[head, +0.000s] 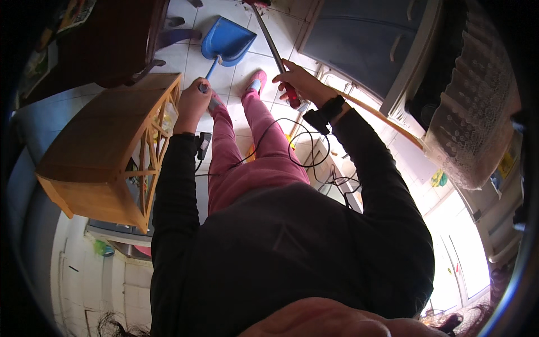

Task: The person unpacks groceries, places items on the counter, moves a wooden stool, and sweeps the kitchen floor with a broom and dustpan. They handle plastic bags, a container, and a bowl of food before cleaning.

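Observation:
My left hand [194, 103] is closed around the upper end of a long-handled blue dustpan [229, 40]. The dustpan's scoop lies on the tiles ahead of my left foot, its open edge facing away from me. In my right hand [305, 82] is a broom handle [269, 36], dark along the shaft with a red end grip. The fingers wrap it loosely near that end. It slants forward to a red broom head [257, 2] at the top rim, mostly cut off from view. Some dark debris is on the floor beside the head.
A wooden shelf unit [97, 147] with lattice sides stands close on my left, beyond it a dark table [122, 38]. Grey cabinets [362, 42] and a lace cloth [471, 113] are to my right. Black cables [311, 147] hang between my wrists, across my legs.

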### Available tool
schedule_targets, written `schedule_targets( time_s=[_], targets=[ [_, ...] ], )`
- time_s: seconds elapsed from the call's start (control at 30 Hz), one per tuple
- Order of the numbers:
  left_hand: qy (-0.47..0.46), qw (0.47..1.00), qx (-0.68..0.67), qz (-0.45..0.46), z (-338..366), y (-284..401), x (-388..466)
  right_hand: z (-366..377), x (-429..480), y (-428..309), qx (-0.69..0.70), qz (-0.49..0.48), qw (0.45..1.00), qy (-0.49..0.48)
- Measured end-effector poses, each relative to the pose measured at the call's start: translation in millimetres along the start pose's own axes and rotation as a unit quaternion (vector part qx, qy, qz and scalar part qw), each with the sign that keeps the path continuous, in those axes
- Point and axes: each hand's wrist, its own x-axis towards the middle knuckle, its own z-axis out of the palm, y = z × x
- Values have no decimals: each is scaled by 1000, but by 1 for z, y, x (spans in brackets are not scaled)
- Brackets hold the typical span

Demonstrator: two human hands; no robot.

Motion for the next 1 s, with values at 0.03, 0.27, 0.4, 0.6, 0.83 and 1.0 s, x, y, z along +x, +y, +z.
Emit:
schedule_targets(
  time_s=[0.03,0.27,0.4,0.6,0.83,1.0],
  targets=[
    [-2,1000,-6,4,-1,1,-1,5,-3,8,-47,19,998,42],
    [-18,999,-4,-31,-6,4,-2,9,-20,53,-143,-25,977,157],
    [-23,998,-43,-28,-7,3,-2,-30,-30,60,-202,-40,951,229],
    [9,1000,-24,-3,-7,4,-3,-116,33,26,-202,-105,924,306],
    [7,1000,-7,12,-5,0,-3,-111,53,75,-234,-64,921,305],
    [20,999,-29,25,-4,-1,-1,-94,-7,82,-302,13,907,293]
  ],
)
